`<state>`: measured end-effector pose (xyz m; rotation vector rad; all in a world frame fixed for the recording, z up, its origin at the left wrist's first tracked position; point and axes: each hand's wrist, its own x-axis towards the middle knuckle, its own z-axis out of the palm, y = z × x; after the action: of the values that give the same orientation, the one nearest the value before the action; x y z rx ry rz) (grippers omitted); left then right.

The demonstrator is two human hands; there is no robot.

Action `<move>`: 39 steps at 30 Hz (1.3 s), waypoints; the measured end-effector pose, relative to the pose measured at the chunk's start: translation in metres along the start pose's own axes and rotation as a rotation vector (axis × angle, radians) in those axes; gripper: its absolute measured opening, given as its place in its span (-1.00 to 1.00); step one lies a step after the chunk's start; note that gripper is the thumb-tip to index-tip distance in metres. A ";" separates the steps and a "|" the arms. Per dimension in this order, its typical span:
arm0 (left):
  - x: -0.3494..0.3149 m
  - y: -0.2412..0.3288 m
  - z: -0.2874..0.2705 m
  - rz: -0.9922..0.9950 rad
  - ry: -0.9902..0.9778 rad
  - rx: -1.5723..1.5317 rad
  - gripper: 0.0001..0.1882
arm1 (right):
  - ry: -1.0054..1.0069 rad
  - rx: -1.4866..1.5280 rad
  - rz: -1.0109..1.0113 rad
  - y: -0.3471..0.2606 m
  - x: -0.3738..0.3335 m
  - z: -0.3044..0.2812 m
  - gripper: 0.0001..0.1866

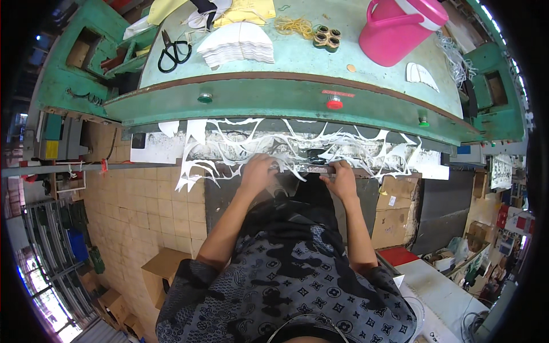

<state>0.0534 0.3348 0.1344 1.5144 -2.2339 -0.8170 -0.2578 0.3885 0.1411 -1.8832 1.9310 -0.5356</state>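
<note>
A white sheet (197, 137), cut through into a web of thin strips, lies over the scuffed bed (229, 150) below the green press beam (263, 96). My left hand (260, 173) is closed at the bed's near edge, fingers curled among the strips; what they hold is hidden. Farther right, my right hand (342, 180) bends its fingers over the same edge, with its thumb underneath. Between and just beyond both hands sits a small dark shape (315, 154) on the bed, too unclear to name.
On the green tabletop beyond the beam are black-handled scissors (174, 54), a stack of white cut pieces (237, 44), yellow rubber bands (293, 26), dark spools (326, 38) and a pink jug (397, 34). Red (334, 103) and green (205, 98) buttons stick out of the beam.
</note>
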 end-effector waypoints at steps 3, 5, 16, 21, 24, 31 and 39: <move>0.000 0.001 0.001 -0.117 -0.087 0.030 -0.54 | -0.078 -0.102 0.052 -0.008 0.002 0.003 -0.48; -0.004 0.011 0.007 0.026 -0.010 0.159 -0.52 | 0.003 -0.117 0.048 -0.005 0.002 0.010 -0.53; -0.010 0.002 0.026 0.060 0.104 0.183 -0.64 | 0.081 -0.046 -0.047 0.021 -0.008 0.028 -0.63; -0.037 0.005 0.025 0.025 0.022 0.097 -0.65 | -0.058 -0.034 -0.029 0.016 -0.032 0.017 -0.60; -0.051 0.015 -0.002 0.085 -0.149 0.007 -0.57 | -0.313 0.034 0.003 0.016 -0.032 -0.002 -0.58; 0.041 0.010 0.003 -0.050 0.186 0.009 -0.34 | -0.100 -0.057 -0.377 -0.074 0.102 -0.023 -0.33; 0.038 -0.024 0.046 -0.101 0.047 0.123 -0.20 | -0.498 -0.085 -0.393 -0.050 0.106 0.022 -0.14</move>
<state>0.0314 0.3062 0.0813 1.6973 -2.2249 -0.6752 -0.2059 0.2813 0.1471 -2.2039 1.2940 -0.0693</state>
